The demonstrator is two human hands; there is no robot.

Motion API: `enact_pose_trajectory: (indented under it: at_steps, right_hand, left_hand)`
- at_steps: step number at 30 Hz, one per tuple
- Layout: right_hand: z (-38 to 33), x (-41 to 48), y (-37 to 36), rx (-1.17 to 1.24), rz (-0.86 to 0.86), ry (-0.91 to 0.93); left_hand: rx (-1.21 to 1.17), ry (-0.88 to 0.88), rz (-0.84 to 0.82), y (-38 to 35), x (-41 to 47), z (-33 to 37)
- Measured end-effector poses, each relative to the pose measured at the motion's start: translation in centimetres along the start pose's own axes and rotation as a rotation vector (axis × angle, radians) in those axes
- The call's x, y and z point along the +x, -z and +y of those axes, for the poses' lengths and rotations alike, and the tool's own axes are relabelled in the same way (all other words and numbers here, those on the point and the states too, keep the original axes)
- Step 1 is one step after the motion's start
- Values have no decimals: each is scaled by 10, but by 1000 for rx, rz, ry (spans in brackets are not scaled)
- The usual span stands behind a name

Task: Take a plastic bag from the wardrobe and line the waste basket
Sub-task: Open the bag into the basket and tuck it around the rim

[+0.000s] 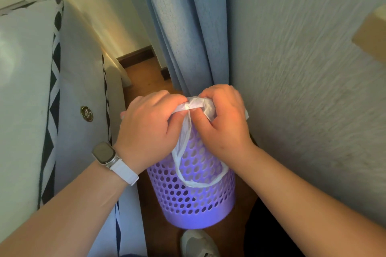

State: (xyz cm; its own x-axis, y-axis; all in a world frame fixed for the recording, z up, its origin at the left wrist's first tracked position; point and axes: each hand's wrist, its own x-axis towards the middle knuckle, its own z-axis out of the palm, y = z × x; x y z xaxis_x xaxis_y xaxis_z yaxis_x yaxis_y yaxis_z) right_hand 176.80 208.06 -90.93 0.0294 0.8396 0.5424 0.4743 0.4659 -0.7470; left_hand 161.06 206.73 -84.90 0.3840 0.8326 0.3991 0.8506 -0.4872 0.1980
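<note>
The rim and opening of the purple waste basket (198, 200) are hidden behind both hands, so only its perforated side and solid base band show. It stands on the wooden floor (146, 77), between a white padded piece of furniture (79, 73) with black-and-white diamond trim on the left and a textured wall (302, 69) on the right. A blue curtain (188, 27) hangs behind it.

The white plastic bag (197, 105) is held above the basket, mostly crumpled into a wad between the hands. Neither its mouth nor its full length can be made out. The left hand (150, 129), with a watch (104, 153) on its wrist, has its fingers curled round one end of the wad, the fingertips tucked out of sight. The right hand (221, 123) pinches the other end between thumb and bent fingers, and a scrap of bag pokes out past its far side.

From the wad a thin loop (it looks like a handle) hangs straight down in front of the basket's side. The visible part of the bag therefore runs lengthwise from the hands toward the floor.

A pale shoe (198, 244) is cut off at the bottom edge. A tan block (371, 35) at the right edge is blurred and only partly in view.
</note>
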Motion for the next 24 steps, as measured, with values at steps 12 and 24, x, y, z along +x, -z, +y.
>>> enact_pose_trajectory:
  at_steps: [12,24]
  right_hand:
    - [19,7,16,85,-108,22]
    - [0,1,4,-93,84,53]
  left_hand:
    - [-55,-14,41,3,0,-13]
    - [-63,3,102,4,0,12]
